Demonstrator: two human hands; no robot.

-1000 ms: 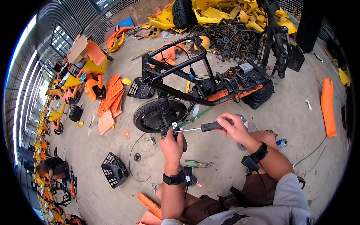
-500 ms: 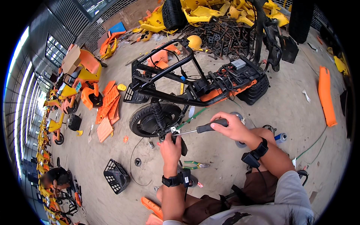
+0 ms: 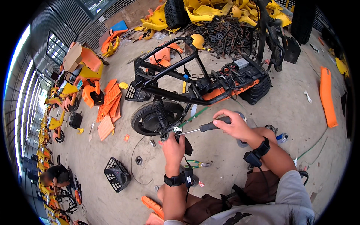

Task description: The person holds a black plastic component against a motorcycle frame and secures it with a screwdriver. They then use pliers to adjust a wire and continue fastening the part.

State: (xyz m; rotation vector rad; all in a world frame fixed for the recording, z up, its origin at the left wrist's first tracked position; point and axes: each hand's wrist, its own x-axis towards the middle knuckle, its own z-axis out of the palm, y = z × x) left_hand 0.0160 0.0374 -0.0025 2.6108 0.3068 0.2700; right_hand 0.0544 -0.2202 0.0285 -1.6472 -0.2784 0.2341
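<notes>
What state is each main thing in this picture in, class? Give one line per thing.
Left hand: at a dark part, exact grip hidden
Screwdriver: aslant, shaft toward that hand
Right hand: at the screwdriver's handle, one finger extended
Scooter frame: bare, wiring exposed
Wheel: tyre fitted
Pliers: on the floor, handles spread
Long orange panel: loose on the floor
</notes>
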